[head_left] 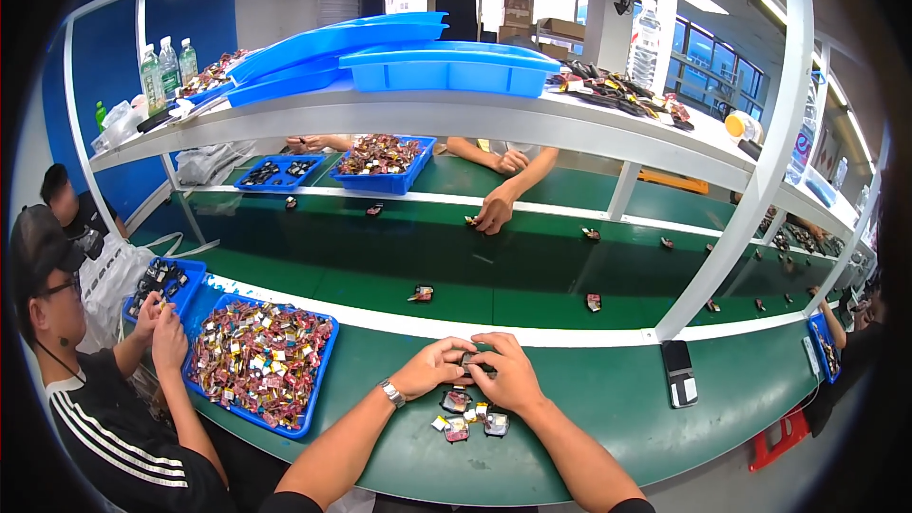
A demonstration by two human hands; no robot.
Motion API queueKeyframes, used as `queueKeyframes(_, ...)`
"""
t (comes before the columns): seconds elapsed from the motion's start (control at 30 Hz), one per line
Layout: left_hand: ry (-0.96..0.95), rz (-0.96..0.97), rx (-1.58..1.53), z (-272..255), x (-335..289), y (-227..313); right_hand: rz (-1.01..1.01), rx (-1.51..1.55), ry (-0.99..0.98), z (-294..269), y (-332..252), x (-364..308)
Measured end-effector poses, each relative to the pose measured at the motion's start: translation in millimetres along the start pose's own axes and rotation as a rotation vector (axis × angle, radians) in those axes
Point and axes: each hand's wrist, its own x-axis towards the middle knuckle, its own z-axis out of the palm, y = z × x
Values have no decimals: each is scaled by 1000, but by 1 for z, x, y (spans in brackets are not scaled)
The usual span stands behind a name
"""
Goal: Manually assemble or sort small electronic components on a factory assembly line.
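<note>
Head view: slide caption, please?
Left hand and right hand hold a small dark part at a green workbench, near loose electronic pieces.

Blue trays [449, 76] piled on a white shelf [475, 116], clear bottle [644, 46] to their right, red stool [781, 441] lower right

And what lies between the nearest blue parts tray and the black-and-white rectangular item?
The head view shows the left hand, right hand, a dark part between them, and small electronic modules below.

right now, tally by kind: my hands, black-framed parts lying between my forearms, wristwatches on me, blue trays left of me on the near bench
Left hand, right hand: 2
Black-framed parts: 3
Wristwatch: 1
Blue trays: 2
Total: 8
</note>
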Motion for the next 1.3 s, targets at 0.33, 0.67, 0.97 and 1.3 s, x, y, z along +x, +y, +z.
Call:
queueKeyframes(0.33,120,-65,15,9,1,4,23,86,-35,-4,-3,-2)
queueKeyframes(0.67,116,-30,-125,4,4,-3,71,92,25,7,-2,-5)
queueKeyframes(0.97,100,-9,-153,-2,4,-8,104,145,82,14,2,-8)
queueKeyframes(1.3,113,68,-146,-4,5,-15,137,216,74,16,-6,-4)
